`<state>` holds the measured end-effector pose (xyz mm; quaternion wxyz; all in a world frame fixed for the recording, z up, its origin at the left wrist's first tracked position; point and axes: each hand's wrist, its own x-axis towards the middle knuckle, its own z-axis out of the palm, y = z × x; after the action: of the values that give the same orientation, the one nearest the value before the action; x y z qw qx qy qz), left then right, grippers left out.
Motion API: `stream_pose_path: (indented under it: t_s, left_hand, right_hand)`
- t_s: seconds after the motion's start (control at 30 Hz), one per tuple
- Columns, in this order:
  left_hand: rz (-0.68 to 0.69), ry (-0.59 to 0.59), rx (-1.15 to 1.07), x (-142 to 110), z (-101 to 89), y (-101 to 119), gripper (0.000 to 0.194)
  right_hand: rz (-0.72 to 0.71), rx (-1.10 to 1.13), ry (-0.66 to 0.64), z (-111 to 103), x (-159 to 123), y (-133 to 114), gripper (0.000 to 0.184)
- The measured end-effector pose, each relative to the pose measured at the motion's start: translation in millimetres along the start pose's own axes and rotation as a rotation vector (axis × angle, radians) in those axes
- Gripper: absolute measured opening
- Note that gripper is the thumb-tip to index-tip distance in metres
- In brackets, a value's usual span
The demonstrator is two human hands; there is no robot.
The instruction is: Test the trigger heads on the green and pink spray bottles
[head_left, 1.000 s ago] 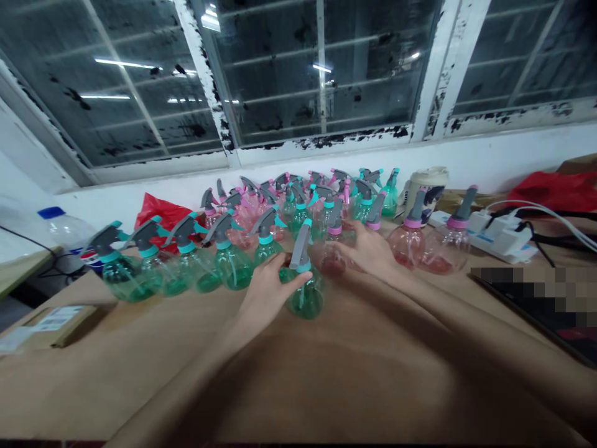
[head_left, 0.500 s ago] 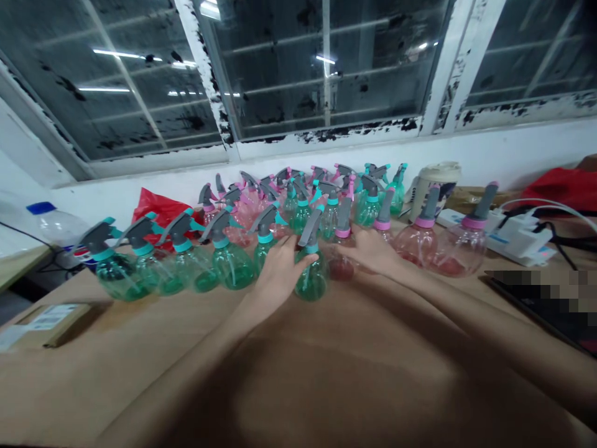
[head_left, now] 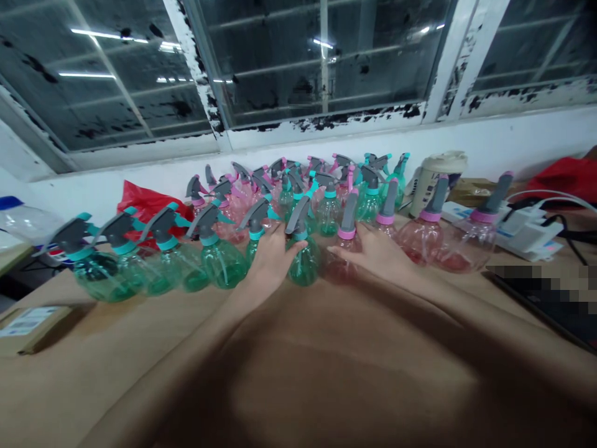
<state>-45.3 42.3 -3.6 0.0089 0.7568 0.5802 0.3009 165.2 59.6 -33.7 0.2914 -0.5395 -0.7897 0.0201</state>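
My left hand (head_left: 273, 258) is wrapped round the left side of a green spray bottle (head_left: 304, 266), its thumb across the front just under the turquoise collar. To the right, my right hand (head_left: 377, 249) grips a pink spray bottle (head_left: 344, 269) from its right side, thumb across the front and fingers partly hidden behind. Both bottles stand upright on the table (head_left: 289, 361), a small gap between them. Left of my hands runs a row of green spray bottles (head_left: 226, 264) with grey triggers. Pink spray bottles (head_left: 422, 239) stand to the right of my right hand.
Behind stand several more pink and green spray bottles (head_left: 329, 214) near the wall. A red bag (head_left: 149, 205), a cardboard box (head_left: 32, 326) and a large clear bottle (head_left: 28, 221) are at left. A cup (head_left: 436, 180), a power strip with chargers (head_left: 527, 233) and a dark flat device (head_left: 527, 298) are at right.
The gap between the green bottle in my left hand and the pink bottle in my right hand has widened slightly. The whole view has shifted a little.
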Motion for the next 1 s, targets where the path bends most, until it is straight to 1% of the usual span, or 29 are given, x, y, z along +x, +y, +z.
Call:
stream_pose_path:
  t_s: [0.27,0.47,0.63,0.8,1.0]
  left_hand:
    - [-0.016,0.036,-0.002,2.3,5.0,-1.0,0.017]
    - [0.017,0.025,-0.017,-8.7,2.4,3.7,0.018]
    - [0.018,0.032,-0.012,-17.8,5.7,1.2,0.023]
    - [-0.010,0.065,0.003,-12.7,15.5,-6.5,0.033]
    - [-0.011,0.060,0.047,-8.2,11.8,-6.5,0.029]
  right_hand:
    - [-0.053,-0.050,0.005,-13.7,-33.6,-4.4,0.061]
    - [-0.045,-0.096,0.009,-24.9,-56.4,-7.0,0.063]
    - [-0.071,-0.055,0.030,-28.9,-66.0,-6.1,0.064]
    - [-0.069,0.012,0.005,-32.6,-75.0,-8.3,0.060]
    - [-0.052,0.027,-0.001,-33.3,-81.5,-6.7,0.060]
